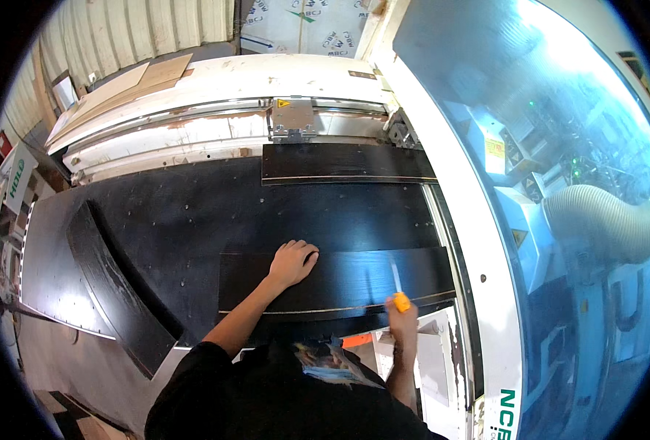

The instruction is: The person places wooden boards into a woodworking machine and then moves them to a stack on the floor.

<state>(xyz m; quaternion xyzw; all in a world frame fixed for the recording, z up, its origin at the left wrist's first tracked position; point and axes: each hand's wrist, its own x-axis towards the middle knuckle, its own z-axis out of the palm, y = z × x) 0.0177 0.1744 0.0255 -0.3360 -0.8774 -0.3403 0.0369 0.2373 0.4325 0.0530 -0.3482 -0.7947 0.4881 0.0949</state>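
Observation:
A dark board [347,273] with a pale strip along its near edge lies in front of me on the black machine bed [215,213]. My left hand [293,262] rests on the board's left part, palm down, holding nothing. Above the board's right part, my right hand [403,320] is closed round the yellow handle of a tool with a long, thin, pale blade [396,277]. The blade points away from me and looks slightly blurred. Whether its tip touches the board I cannot tell.
Another dark board [347,163] lies at the back by the metal rail carriage [293,117]. At left, a long black board [120,279] lies aslant, its near end past the bed's edge. On the right stands a machine housing with a blue see-through cover [559,308] and white frame [479,220].

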